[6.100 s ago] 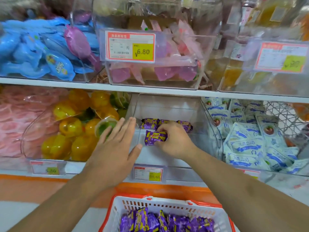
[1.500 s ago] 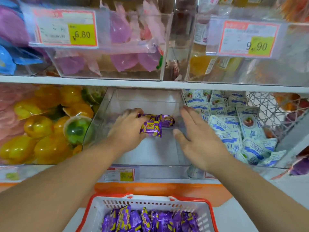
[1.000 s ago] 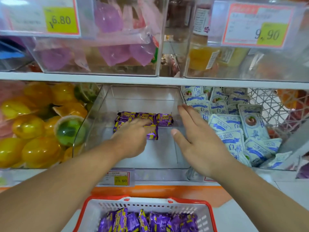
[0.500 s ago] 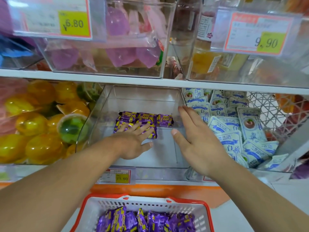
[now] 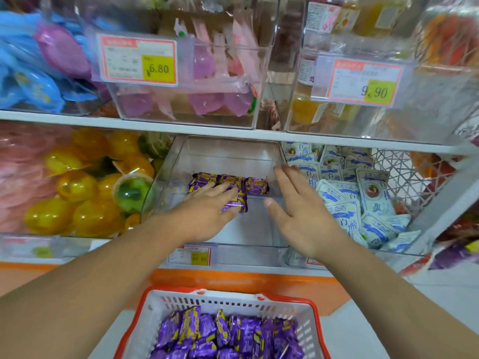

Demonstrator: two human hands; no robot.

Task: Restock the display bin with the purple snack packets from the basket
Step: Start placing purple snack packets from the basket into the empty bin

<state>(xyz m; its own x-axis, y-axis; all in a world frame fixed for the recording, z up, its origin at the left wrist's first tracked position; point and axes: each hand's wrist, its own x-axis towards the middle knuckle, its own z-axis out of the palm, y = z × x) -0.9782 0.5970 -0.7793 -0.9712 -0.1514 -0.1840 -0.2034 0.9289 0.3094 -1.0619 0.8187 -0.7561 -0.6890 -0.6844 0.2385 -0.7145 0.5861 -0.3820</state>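
Note:
A clear display bin (image 5: pixel 225 151) sits in the middle of the lower shelf. Several purple snack packets (image 5: pixel 256 186) lie in a row at its back, with one more packet (image 5: pixel 237 203) in front of them. My left hand (image 5: pixel 204 216) lies flat inside the bin, its straight fingers touching the packets. My right hand (image 5: pixel 298 213) hovers open at the bin's right side, holding nothing. Below, a white basket with an orange rim (image 5: pixel 204 297) holds many more purple packets (image 5: pixel 228 335).
Yellow and green jelly cups (image 5: pixel 85 193) fill the bin to the left. White-and-blue sachets (image 5: pixel 363 203) fill the bin to the right. Upper bins hold pink pouches (image 5: pixel 207 73) and price tags (image 5: pixel 138 59). An orange strip (image 5: pixel 246 279) runs under the shelf.
My left hand let go of the packet it carried in and now lies flat on the packets. The right hand has barely moved. The camera shifted slightly.

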